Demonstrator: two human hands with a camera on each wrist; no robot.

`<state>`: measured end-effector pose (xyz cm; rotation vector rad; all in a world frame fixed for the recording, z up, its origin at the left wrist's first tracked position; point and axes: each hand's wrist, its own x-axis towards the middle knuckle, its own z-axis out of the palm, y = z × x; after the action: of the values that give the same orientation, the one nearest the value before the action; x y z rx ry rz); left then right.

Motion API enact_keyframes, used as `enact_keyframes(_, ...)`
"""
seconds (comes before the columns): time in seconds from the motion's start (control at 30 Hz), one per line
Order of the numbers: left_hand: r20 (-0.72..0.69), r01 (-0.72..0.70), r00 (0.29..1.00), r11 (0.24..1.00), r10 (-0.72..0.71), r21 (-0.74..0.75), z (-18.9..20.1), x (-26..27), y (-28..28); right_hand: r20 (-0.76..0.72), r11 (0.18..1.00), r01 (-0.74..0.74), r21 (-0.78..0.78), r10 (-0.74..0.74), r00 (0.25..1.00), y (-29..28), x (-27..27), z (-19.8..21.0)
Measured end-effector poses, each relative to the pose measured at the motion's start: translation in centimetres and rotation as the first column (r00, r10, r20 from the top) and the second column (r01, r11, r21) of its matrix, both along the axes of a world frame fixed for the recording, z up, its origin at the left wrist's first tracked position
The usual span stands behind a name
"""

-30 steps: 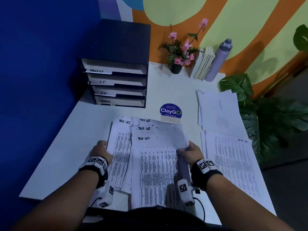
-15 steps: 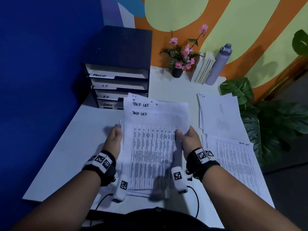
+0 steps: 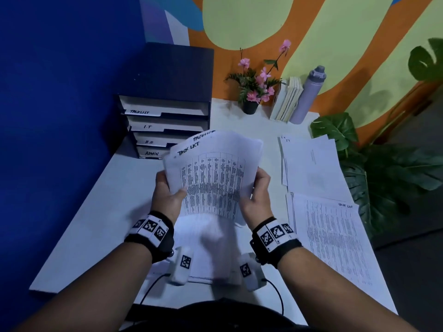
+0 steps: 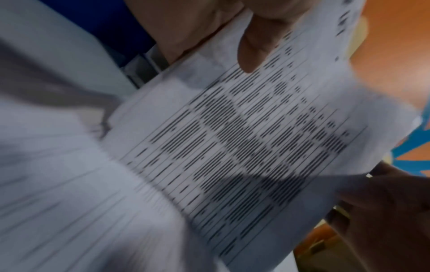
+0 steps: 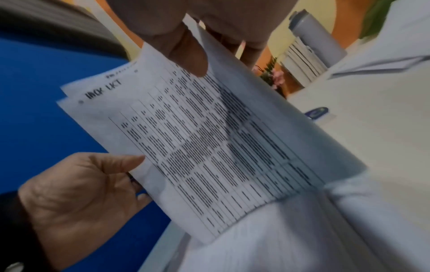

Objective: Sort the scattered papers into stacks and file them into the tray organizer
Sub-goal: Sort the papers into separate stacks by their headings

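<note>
A stack of printed sheets headed "TASK LIST" [image 3: 211, 178] is held upright above the white table, top edge curling away from me. My left hand [image 3: 167, 192] grips its left edge, thumb on the front [image 4: 250, 53]. My right hand [image 3: 257, 195] grips the right edge, thumb on the front [image 5: 186, 53]. The stack's lower part [image 3: 211, 248] is blurred and hangs toward the table's front. The dark tray organizer [image 3: 167, 75] stands at the back left, with slots labelled TASKLIST [image 3: 140, 112], I.T, H.R and ADMIN.
On the table [image 3: 100, 212] to the right lie a pile marked I.T [image 3: 311, 168] and another task-list pile [image 3: 333, 238]. At the back stand a flower pot [image 3: 250, 106], books [image 3: 286, 101] and a grey bottle [image 3: 308, 94]. A leafy plant [image 3: 383, 168] borders the right edge.
Both hands gathered the spread task-list sheets off the table, raised them and tipped them upright. The stack now stands higher and farther forward, covering the round blue sign.
</note>
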<state>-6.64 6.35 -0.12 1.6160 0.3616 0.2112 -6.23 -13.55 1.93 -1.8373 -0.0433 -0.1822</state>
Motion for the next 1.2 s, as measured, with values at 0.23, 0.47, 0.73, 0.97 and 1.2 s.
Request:
enact_keyframes(0.23, -0.153, -0.003, 0.988, 0.995, 0.018, 0.098, -2.6, -0.1, -0.7, -0.081, 0.959, 0.022, -0.281, -0.046, 0.996, -0.6, 0.9, -2.1)
enact_keyframes(0.47, -0.217, 0.118, 0.971, 0.991, -0.101, 0.069, -3.3, 1.8, -3.0, -0.233, 0.919, 0.198, -0.342, -0.287, 0.929, -8.2, 3.3, -1.7)
enact_keyframes(0.73, -0.58, 0.437, 0.812, 0.727, -0.065, 0.53, -8.0, 1.3, -3.0, -0.349, 0.758, 0.33, -0.562, -0.58, 0.736, -22.3, 0.6, -2.5)
enact_keyframes(0.97, -0.678, 0.565, 0.735, 0.537, 0.016, 0.626, -9.6, 0.2, -2.7, -0.412, 0.669, 0.252, -0.699, -0.665, 0.623, -30.1, -3.0, -3.9)
enact_keyframes(1.2, -0.697, 0.584, 0.717, 0.52, 0.03, 0.623, -9.5, 0.2, -3.0, -0.348, 0.416, -0.034, -0.909, -0.71, 0.612, -30.5, -4.1, -4.8)
